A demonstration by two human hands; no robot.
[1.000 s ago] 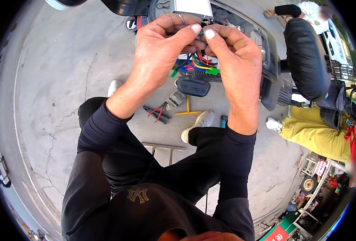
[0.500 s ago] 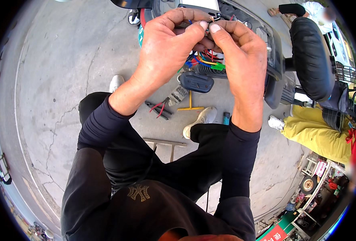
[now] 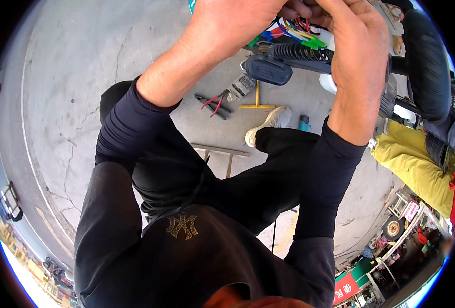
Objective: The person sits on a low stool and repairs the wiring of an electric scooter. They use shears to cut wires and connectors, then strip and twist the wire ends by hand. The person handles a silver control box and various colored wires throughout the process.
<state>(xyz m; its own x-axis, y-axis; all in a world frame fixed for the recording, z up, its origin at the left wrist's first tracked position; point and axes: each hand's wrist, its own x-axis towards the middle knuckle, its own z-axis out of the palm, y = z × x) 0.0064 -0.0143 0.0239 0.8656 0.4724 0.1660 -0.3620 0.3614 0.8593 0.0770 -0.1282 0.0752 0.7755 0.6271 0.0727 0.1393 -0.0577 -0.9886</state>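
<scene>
At the top edge, my left hand [image 3: 238,23] and my right hand [image 3: 358,46] are close together. Their visible fingers are curled inward. The picture's edge cuts off the fingertips, so what they pinch is hidden. Just below the fingers hangs a bundle of coloured wires [image 3: 292,32] in red, blue and yellow. A green connector [image 3: 314,43] sits on the bundle beside my right wrist. Under the wires are a black coiled spring [image 3: 297,52] and a dark rubber pedal [image 3: 268,70], which neither hand touches.
Red-handled pliers [image 3: 215,104], a grey metal-looking piece [image 3: 241,87], a yellow T-shaped bar [image 3: 257,100] and a teal bottle-like object [image 3: 303,123] lie around my shoe [image 3: 271,123]. A black padded seat [image 3: 427,66] stands at right, near someone's yellow clothing [image 3: 414,159]. Cluttered shelving [image 3: 391,256] is lower right.
Both hands have shifted up and right in the picture, partly out of it. Half a second ago their fingertips showed, pinching thin wire with bare copper strands. The floor objects appear higher and further right.
</scene>
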